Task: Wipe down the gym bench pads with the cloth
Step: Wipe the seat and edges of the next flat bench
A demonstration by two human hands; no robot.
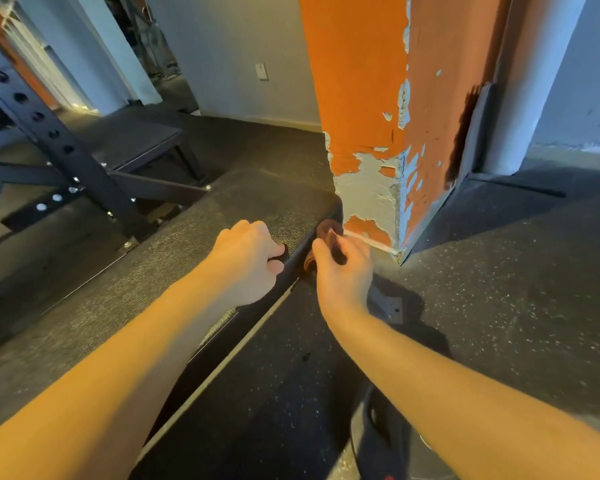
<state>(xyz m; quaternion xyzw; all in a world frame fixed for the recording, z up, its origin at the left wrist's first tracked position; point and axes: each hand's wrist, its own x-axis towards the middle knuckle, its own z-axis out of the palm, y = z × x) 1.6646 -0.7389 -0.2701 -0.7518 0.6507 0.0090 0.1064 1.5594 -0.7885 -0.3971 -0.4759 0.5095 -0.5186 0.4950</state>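
A long black textured bench pad [174, 251] runs from the lower left up to the orange pillar. A dark reddish-brown cloth [326, 232] is bunched against the pad's right side edge near its far end. My right hand [343, 275] grips that cloth beside the edge, with a fold of it between thumb and fingers. My left hand [250, 258] rests on top of the pad close to the same edge, its fingers curled round a dark bit that looks like part of the cloth. Most of the cloth is hidden by both hands.
An orange pillar with peeling paint [371, 140] stands right at the pad's far end. A black perforated rack upright [59, 147] and a second bench [136, 140] lie to the left. Speckled rubber floor [499, 289] spreads to the right. A metal floor plate [388, 308] sits below my right wrist.
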